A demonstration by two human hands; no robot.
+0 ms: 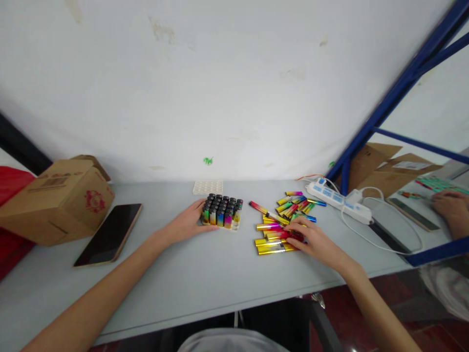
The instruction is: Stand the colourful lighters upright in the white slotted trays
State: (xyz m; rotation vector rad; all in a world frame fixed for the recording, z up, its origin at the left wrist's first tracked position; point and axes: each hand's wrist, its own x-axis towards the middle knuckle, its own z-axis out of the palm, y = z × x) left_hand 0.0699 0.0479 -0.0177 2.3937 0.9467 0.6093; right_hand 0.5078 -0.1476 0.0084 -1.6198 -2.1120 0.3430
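My left hand (pixel 192 222) grips the left side of a small white tray (pixel 234 227), thumb at the front and fingers behind. Packed upright in it are several lighters (pixel 221 215) with black tops and shiny rainbow bodies; part of the front right of the tray holds none. Over a loose heap of metallic lighters (pixel 273 227), lying on their sides in yellow, red, pink and blue, my right hand (pixel 309 237) has its fingers curled. Those fingers are closed on a red lighter (pixel 296 236), partly hidden by them.
Behind the filled tray, another white tray (pixel 208 187) lies by the wall. A phone (pixel 110 234) and a cardboard box (pixel 62 200) are at left. On the right are a power strip (pixel 339 200) with cables and a blue frame (pixel 366 129), beyond which another person's hand (pixel 450 203) shows.
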